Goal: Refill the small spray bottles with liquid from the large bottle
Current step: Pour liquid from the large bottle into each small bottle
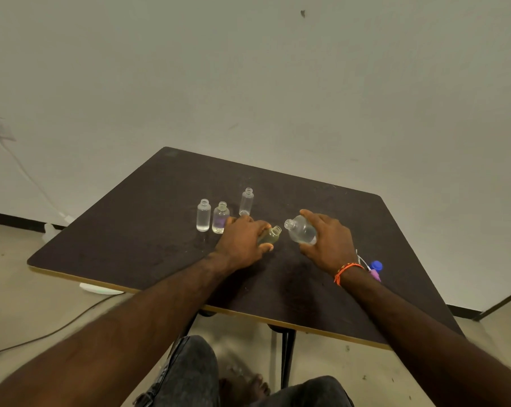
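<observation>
1. The table (136,230) carries everything; its dark top lies under both hands and reaches well beyond them on every side.

2. The large bottle (301,230) is in the right hand (327,245), whose fingers and thumb curl round its rounded body. It is tilted, open neck pointing toward the left hand. Clear liquid sits low inside, so it is probably light, and the thin plastic likely gives under a squeeze. The wide belly looks like the safest place to hold it, gently.

3. The left hand (242,242) wraps a small spray bottle (270,235), leaning it toward the large bottle's neck; the two mouths are near but apart. It holds yellowish liquid, and looks light and easily tipped, so a grip round the body keeps it steady.

4. Three more small bottles stand uncapped just beyond the left hand: one (203,215), the next (220,217) with a purple tint, and a slimmer one (246,202) farther off.

5. A blue cap (376,265) lies just behind the right wrist.
</observation>
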{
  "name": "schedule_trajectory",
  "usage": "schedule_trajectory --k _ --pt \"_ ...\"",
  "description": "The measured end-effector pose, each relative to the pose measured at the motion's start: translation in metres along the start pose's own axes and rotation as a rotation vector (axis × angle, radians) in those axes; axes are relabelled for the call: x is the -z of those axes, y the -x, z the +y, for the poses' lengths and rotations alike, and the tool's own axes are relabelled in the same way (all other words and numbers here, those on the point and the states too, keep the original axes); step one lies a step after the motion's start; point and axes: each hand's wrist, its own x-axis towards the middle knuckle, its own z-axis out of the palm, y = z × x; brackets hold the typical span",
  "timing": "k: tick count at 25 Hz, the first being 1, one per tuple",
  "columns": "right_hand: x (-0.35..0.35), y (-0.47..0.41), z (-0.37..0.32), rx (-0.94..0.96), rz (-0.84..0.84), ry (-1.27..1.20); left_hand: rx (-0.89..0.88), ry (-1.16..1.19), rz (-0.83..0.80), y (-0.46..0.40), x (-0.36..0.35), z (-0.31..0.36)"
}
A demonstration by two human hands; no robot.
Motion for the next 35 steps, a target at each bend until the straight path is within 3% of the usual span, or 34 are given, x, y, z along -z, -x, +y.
schedule_trajectory --k 10,35 --pt "0.0004 -0.0012 0.0017 0.034 -0.04 0.114 -0.072 -0.073 0.013 0.0001 0.0042 0.0033" --pt "0.0017 -0.0012 0.0025 0.075 -0.032 0.24 -0.048 -0.062 -0.001 0.0013 0.006 0.0009"
